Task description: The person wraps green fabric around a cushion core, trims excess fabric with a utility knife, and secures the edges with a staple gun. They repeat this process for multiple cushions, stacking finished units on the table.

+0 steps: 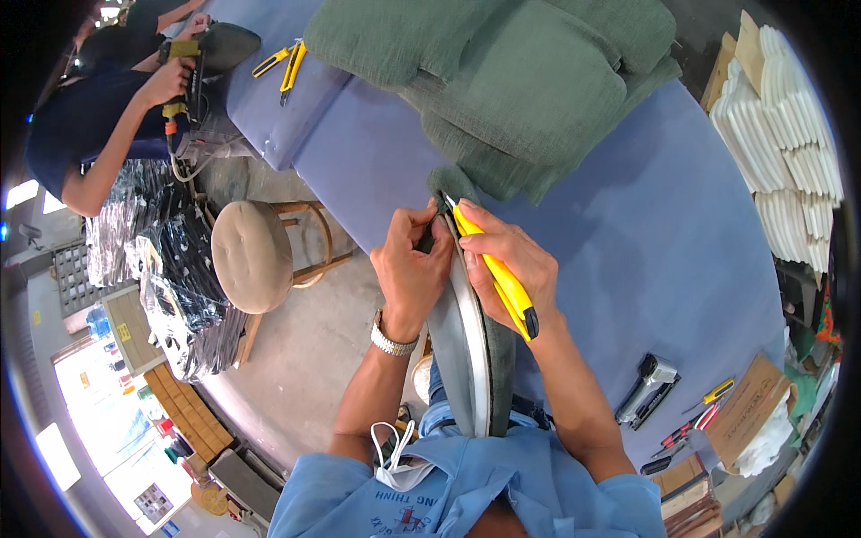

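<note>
A padded panel in grey-green fabric stands on its edge between my body and the table, with a pale strip running along its side. My left hand, a metal-banded watch on its wrist, pinches the fabric near the panel's far end. In my right hand is a yellow utility knife, its tip against the fabric edge beside my left fingertips. The black butt of the knife points back toward me. My fingers partly hide the spot where the blade meets the cloth.
Green upholstered pieces lie piled on the blue-covered table. Yellow cutters rest far left; a stapler and screwdriver lie right. A stool stands left. Beyond it, a co-worker's hand grips an air tool.
</note>
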Demonstrator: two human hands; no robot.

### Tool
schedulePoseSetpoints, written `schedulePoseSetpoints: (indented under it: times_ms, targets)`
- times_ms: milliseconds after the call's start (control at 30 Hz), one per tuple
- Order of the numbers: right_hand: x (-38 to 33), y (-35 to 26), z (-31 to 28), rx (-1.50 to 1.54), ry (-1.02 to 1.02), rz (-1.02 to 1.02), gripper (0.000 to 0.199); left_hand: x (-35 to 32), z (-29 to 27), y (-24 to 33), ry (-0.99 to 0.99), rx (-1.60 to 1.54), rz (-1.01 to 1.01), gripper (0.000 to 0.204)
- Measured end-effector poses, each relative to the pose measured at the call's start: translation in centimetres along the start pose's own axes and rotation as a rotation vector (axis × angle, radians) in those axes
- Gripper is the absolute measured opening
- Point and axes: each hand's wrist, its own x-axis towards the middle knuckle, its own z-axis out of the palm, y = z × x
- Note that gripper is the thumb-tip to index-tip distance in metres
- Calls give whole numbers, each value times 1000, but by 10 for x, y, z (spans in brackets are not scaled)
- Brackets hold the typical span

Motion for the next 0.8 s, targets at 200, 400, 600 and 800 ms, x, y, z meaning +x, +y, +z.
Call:
schedulePoseSetpoints:
  times_ms: [200, 400, 600, 800]
  targets:
    - [-2, -3, -3, -20, -25, 18, 15, 0, 3, 6, 5, 3, -31, 16]
    - [-7, -9, -5, -1, -16, 59, 13, 6, -5, 4, -27, 97, 135, 19]
    - [-17, -14, -8, 49, -19, 116, 10, 2, 1, 2, -10, 200, 161, 20]
    - [-22, -16, -8, 79, 8, 139, 10, 4, 4, 1, 31, 73, 87, 18]
